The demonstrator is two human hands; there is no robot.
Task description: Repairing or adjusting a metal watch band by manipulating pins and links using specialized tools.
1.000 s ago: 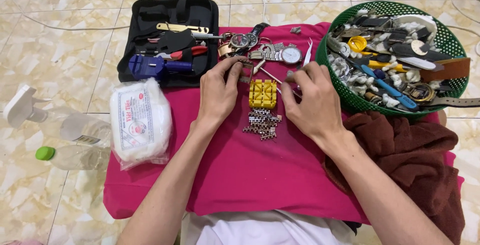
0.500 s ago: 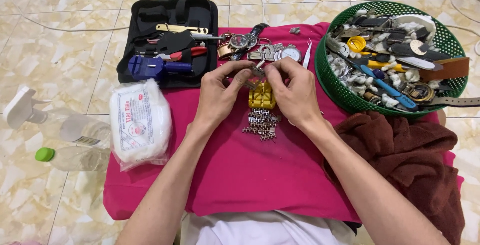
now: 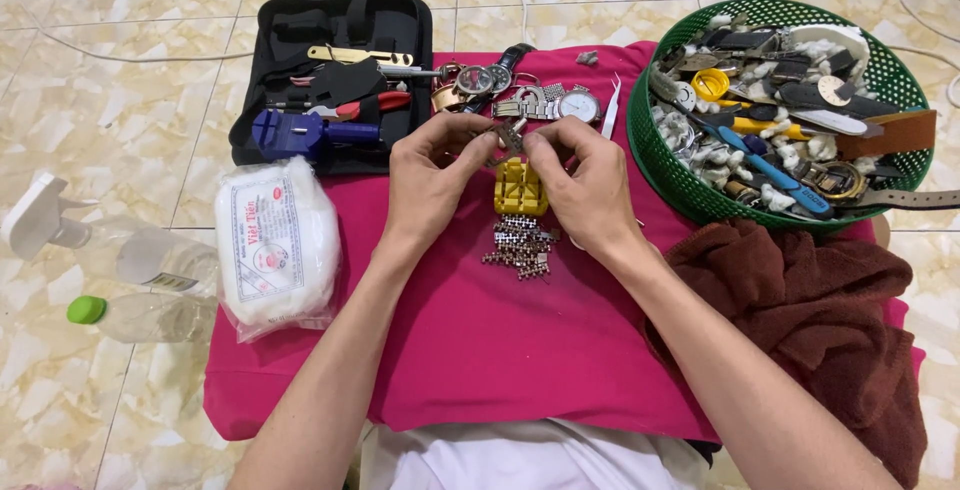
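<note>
- Left hand (image 3: 432, 178) and right hand (image 3: 585, 182): fingertips pinched together from opposite sides on a small metal watch-band piece (image 3: 510, 138), held just above the pink cloth (image 3: 520, 350). Both hands grasp it; neither is released.
- Change over the last second: the hands lay apart, flanking the yellow band-holder block (image 3: 520, 187) with fingers spread low on the cloth; they have since closed toward each other and risen slightly beyond the block. The small piece is thus lifted off the block rather than seated in it, which suggests inspection or fitting by fingertip rather than work on the holder.
- Yellow band-holder block: directly below the joined fingertips, between the two wrists, not touched.
- Loose metal bracelet links (image 3: 520, 247): heaped just nearer the body than the block, between the forearms, unmoved.
- Beyond the fingertips: several wristwatches (image 3: 540, 102) and white tweezers (image 3: 611, 108) at the far cloth edge.
- Outward of the left hand: black tool case (image 3: 340, 60) holding a blue tool and red-handled pliers; nearer, a bag of white cotton (image 3: 278, 242); farther left, clear bottles (image 3: 150, 290) on the tiled floor.
- Outward of the right hand: green basket (image 3: 680, 185) of watch parts and straps; a brown towel (image 3: 810, 310) beside the right forearm.
</note>
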